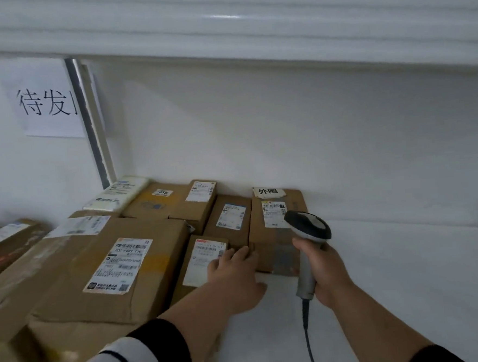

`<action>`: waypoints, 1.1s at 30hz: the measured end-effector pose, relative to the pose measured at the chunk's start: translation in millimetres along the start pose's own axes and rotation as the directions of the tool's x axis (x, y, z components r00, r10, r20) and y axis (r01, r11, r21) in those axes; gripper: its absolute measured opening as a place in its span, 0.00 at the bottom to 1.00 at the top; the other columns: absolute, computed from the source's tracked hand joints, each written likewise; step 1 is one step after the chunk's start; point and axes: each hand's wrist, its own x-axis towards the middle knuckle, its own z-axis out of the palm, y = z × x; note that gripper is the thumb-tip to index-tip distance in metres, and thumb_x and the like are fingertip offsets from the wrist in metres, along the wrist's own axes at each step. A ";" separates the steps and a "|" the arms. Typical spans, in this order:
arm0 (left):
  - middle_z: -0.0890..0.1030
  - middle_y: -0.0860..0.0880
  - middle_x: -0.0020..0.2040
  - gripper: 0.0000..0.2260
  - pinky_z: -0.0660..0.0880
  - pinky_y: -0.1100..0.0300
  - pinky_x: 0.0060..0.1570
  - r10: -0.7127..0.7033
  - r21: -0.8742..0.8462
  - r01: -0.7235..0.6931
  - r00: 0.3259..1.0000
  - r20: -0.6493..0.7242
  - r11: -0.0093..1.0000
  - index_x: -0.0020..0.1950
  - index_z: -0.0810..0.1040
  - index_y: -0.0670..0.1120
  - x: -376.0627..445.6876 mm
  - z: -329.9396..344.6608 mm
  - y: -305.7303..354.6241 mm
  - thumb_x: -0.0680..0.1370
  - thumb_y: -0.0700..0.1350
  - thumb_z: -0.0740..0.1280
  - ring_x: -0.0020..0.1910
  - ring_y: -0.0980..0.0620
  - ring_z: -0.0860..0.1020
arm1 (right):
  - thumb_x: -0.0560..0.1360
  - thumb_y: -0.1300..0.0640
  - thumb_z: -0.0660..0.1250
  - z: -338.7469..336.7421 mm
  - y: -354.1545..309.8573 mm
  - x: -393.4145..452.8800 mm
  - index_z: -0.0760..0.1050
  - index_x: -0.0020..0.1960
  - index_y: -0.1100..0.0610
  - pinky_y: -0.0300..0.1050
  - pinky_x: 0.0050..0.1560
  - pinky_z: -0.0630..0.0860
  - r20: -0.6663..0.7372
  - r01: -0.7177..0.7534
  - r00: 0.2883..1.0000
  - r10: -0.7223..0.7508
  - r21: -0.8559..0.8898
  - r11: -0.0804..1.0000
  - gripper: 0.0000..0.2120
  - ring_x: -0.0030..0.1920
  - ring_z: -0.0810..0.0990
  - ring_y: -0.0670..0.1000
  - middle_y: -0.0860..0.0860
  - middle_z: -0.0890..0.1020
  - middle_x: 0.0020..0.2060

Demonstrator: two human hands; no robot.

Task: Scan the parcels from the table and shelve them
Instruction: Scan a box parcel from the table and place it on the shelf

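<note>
Several brown cardboard parcels with white labels lie on a white shelf [394,269]. My left hand [236,277] rests flat on a small labelled parcel [201,259] in the front row, fingers straight over its right part. My right hand [323,268] grips the handle of a grey barcode scanner [309,226], whose dark head hangs above a parcel [275,234] marked with a white tag. A large parcel [102,269] lies to the left of the small one.
More parcels [174,202] and a white soft packet [117,193] sit at the back against the wall. A paper sign [45,104] hangs at upper left beside a metal upright [89,123]. Another shelf board [249,24] runs overhead. The scanner's cable [310,342] hangs down.
</note>
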 end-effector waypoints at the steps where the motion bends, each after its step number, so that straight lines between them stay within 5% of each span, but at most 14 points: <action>1: 0.49 0.55 0.81 0.33 0.48 0.44 0.74 0.019 -0.006 -0.019 1.000 -0.014 1.000 0.80 0.51 0.56 -13.7 -4.6 -4.6 0.78 0.60 0.60 0.79 0.46 0.47 | 0.75 0.57 0.73 5.8 0.3 -13.1 0.79 0.59 0.57 0.53 0.45 0.82 0.026 -0.014 1.000 0.014 0.020 1.000 0.13 0.47 0.82 0.56 0.56 0.83 0.48; 4: 0.57 0.53 0.79 0.29 0.54 0.43 0.73 0.078 -0.056 -0.081 0.995 -0.056 0.995 0.78 0.57 0.57 -61.8 -16.0 -24.8 0.78 0.57 0.61 0.77 0.45 0.56 | 0.74 0.60 0.74 28.4 3.4 -60.9 0.80 0.56 0.59 0.46 0.35 0.78 0.128 -0.078 0.989 0.076 0.017 0.997 0.11 0.37 0.82 0.55 0.58 0.83 0.42; 6: 0.71 0.51 0.71 0.21 0.67 0.46 0.68 0.113 -0.122 -0.122 0.991 -0.077 0.985 0.71 0.70 0.57 -100.3 -22.6 -45.7 0.78 0.54 0.62 0.69 0.46 0.69 | 0.74 0.62 0.74 49.0 6.5 -99.0 0.80 0.53 0.62 0.46 0.34 0.77 0.204 -0.113 0.973 0.109 0.008 0.994 0.09 0.33 0.81 0.53 0.57 0.82 0.37; 8: 0.81 0.53 0.55 0.11 0.77 0.54 0.55 0.167 -0.245 -0.184 0.982 -0.086 0.952 0.59 0.80 0.55 -142.9 -27.1 -73.4 0.77 0.49 0.65 0.54 0.51 0.79 | 0.75 0.62 0.72 74.5 12.3 -138.0 0.80 0.50 0.64 0.48 0.33 0.75 0.271 -0.102 0.956 0.107 -0.034 0.994 0.06 0.30 0.79 0.53 0.57 0.80 0.33; 11: 0.80 0.58 0.43 0.09 0.72 0.66 0.37 0.139 -0.338 -0.179 0.980 -0.141 0.924 0.49 0.82 0.57 -208.7 -30.2 -132.6 0.78 0.46 0.62 0.41 0.56 0.79 | 0.75 0.62 0.72 125.3 26.1 -197.4 0.79 0.46 0.63 0.46 0.31 0.74 0.348 -0.084 0.931 0.110 -0.088 0.993 0.04 0.28 0.77 0.53 0.56 0.79 0.31; 17: 0.83 0.50 0.55 0.11 0.70 0.64 0.48 -0.159 -0.381 0.102 0.980 -0.121 0.919 0.57 0.83 0.50 -310.8 -19.6 -293.3 0.79 0.49 0.64 0.54 0.50 0.79 | 0.73 0.64 0.73 247.6 65.7 -288.9 0.81 0.49 0.65 0.46 0.34 0.75 0.489 -0.064 0.843 0.225 -0.324 0.944 0.06 0.29 0.78 0.53 0.57 0.79 0.32; 24: 0.81 0.53 0.57 0.13 0.73 0.60 0.51 -0.534 -0.600 0.401 0.844 -0.052 0.692 0.61 0.80 0.53 -396.2 -6.3 -444.2 0.78 0.52 0.66 0.53 0.53 0.77 | 0.71 0.60 0.74 385.9 101.9 -337.4 0.81 0.43 0.57 0.45 0.35 0.76 0.634 0.123 0.740 0.225 -0.457 0.881 0.03 0.29 0.78 0.51 0.54 0.80 0.31; 33: 0.79 0.50 0.58 0.13 0.73 0.55 0.61 -0.679 -0.700 0.513 0.732 0.055 0.497 0.63 0.79 0.49 -400.0 3.7 -550.3 0.79 0.50 0.67 0.58 0.50 0.76 | 0.73 0.55 0.74 521.5 141.0 -305.9 0.79 0.42 0.60 0.50 0.39 0.77 0.617 0.052 0.737 0.276 -0.458 0.888 0.08 0.33 0.78 0.54 0.55 0.79 0.31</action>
